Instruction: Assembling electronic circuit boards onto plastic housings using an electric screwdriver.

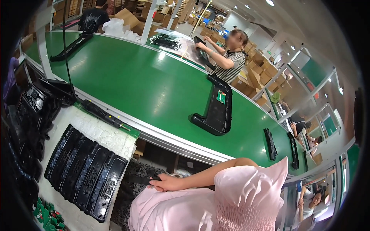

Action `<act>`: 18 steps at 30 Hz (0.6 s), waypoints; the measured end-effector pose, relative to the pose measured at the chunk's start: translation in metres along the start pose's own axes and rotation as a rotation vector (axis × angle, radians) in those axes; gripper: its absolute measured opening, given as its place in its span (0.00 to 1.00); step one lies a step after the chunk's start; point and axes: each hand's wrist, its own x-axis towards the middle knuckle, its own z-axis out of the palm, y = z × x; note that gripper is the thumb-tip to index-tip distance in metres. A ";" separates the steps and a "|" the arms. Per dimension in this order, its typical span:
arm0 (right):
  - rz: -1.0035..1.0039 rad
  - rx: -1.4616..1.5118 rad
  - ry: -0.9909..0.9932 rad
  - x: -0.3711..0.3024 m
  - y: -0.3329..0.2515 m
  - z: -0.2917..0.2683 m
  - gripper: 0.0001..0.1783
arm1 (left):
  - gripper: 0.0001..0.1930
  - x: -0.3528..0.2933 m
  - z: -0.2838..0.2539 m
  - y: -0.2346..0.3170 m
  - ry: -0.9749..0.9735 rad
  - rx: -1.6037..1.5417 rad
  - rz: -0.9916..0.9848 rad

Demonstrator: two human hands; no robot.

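One hand (169, 182) shows at the bottom of the view, coming in from the right on a bare forearm that crosses over a ruffled pink garment (239, 196). From the way the arm lies it looks like the right hand, though that is not certain. Its fingers (158, 181) are curled down around a slim black strap (140, 179), a flat, matte band lying over a dark, patterned fabric (133, 188) in the lap. The thumb side rests on top of the strap; the fingertips are tucked under and hidden. The other hand is out of sight.

Just left of the fingers, on a rough white foam pad (104, 134), sits a row of glossy black panels (84, 171), long and rectangular, each with rows of small holes, overlapping like shingles. Beyond the fingers, across a metal rail (173, 140), runs a smooth green belt (127, 77). On it, up and right of the fingers, lies a black plastic frame (216, 111), U-shaped with rounded corners and a small green board set in it. A thin black driver (102, 113) lies along the belt's near edge, above the panels. Far across the belt, a person in a striped top (231, 63) bends over another black frame.
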 end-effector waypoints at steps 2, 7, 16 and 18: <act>-0.025 0.057 -0.027 0.003 -0.001 0.000 0.19 | 0.20 -0.002 0.004 0.004 -0.002 0.010 -0.020; -0.103 -0.089 -0.022 0.002 -0.010 -0.005 0.19 | 0.21 -0.028 0.021 0.022 0.001 0.037 -0.060; -0.262 -0.353 0.119 0.011 -0.012 0.003 0.23 | 0.11 -0.037 0.080 0.088 -0.244 -0.526 -0.101; -0.275 -0.329 0.105 0.013 -0.010 0.008 0.23 | 0.10 -0.041 0.077 0.090 -0.229 -0.699 -0.096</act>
